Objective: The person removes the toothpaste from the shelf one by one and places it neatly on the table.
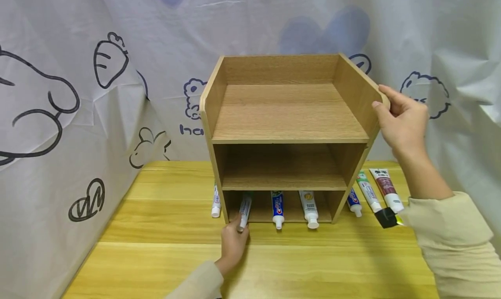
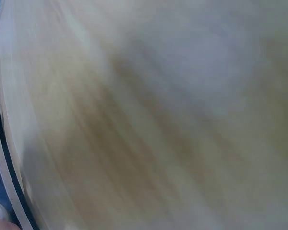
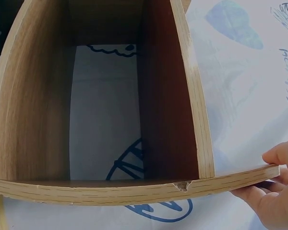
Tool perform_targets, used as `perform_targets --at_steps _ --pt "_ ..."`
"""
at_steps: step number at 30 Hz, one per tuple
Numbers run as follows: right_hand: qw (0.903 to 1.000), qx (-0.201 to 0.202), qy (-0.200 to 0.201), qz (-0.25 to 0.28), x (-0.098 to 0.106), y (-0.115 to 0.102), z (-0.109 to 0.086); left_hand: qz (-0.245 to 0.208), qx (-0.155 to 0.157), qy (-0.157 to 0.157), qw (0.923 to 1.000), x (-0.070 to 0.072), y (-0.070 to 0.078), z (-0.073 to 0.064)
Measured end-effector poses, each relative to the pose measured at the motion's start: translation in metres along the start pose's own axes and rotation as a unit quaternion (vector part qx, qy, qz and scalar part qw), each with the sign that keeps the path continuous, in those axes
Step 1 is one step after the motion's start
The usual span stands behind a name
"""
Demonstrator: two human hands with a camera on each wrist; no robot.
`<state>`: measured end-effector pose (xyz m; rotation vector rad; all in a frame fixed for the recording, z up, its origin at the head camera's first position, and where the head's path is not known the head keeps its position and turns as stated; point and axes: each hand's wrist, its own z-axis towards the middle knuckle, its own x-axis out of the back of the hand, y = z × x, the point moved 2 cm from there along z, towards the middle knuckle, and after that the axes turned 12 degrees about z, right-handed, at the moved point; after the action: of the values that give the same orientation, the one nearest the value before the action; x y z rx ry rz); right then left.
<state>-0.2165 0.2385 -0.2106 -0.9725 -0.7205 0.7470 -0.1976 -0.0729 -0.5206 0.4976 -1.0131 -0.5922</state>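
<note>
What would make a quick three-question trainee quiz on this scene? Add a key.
1. Multiple choice: the right hand grips:
A) a tube cap
B) the side panel of the shelf unit
C) the near edge of the table

2. True or false: the left hand is on the shelf unit's top tier.

3. Count: in the head view, how many tubes show on the table to the right of the shelf unit?

Key:
1. B
2. False; it holds a pale tube at the bottom compartment.
3. Three: a blue tube, a green-and-white tube and a maroon-and-white tube.
</note>
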Motion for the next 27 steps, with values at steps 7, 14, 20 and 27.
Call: perform_targets --at_steps 7,14,20,27 --pt "1.0 0.002 0.004 -0.006 0.0 0.001 0.0 -0.016 -0.004 -0.014 0.9998 0.006 -0.005 -0.005" --pt "1.0 0.004 -0.001 -0.001 -0.001 0.0 0.0 -0.023 -0.015 -0.005 0.9996 0.012 -0.006 -0.007" --pt "0.9999 -0.001 -0.005 -0.008 0.0 0.0 0.0 -0.028 -0.011 -0.015 0.9994 0.015 -0.007 -0.007" --pt "0.9998 -0.006 -0.011 -0.013 0.0 0.0 0.001 -0.039 -0.002 -0.025 0.9989 0.023 -0.009 -0.007"
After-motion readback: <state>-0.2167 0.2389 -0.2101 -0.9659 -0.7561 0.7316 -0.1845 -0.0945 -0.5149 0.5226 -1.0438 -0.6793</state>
